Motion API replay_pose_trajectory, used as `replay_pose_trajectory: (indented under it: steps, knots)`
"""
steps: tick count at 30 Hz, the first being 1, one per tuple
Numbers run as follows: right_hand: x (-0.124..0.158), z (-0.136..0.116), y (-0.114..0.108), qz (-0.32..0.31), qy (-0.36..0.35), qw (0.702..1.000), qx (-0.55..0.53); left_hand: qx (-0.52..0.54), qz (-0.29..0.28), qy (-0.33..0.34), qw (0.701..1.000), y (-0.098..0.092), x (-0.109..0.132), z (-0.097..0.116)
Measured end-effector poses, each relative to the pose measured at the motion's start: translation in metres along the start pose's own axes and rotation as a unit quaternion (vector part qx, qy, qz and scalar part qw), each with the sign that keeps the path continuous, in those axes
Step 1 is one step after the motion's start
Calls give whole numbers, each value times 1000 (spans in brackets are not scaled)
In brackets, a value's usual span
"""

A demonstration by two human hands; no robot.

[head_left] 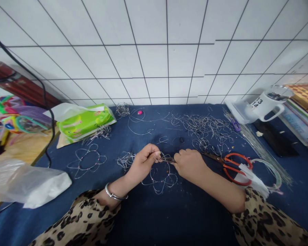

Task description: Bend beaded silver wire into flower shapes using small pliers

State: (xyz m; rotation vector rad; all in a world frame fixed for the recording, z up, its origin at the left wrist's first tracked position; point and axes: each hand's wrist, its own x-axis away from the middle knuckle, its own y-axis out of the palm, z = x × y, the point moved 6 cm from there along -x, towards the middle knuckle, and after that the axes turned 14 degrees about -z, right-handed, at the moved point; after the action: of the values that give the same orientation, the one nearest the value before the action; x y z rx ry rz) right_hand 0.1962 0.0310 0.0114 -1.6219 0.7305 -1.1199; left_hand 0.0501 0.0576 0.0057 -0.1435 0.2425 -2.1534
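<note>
My left hand (pixel 143 160) is closed in a pinch on the upper edge of a wire flower with small pink beads (pixel 160 179), which lies on the blue cloth (pixel 169 215). My right hand (pixel 188 164) is closed round small pliers (pixel 166 159) whose tip meets the wire at my left fingertips. A silver bangle (pixel 114 194) sits on my left wrist. Both sleeves have a leopard print.
A finished wire flower (pixel 87 160) lies at left, red-handled scissors (pixel 231 164) just right of my right hand. Cut wire scraps (pixel 205 128) and straight wires (pixel 261 150) spread behind. A green tissue pack (pixel 86 123), white mug (pixel 268 102), black phone (pixel 276 138) and plastic bag (pixel 25 182) surround.
</note>
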Motion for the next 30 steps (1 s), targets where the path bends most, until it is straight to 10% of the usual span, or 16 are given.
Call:
replay_pose_trajectory:
  steps: [30]
  knots:
    - [1,1,0,15,-1,1000,-14,-5,-5,2,1000,2,0,-1]
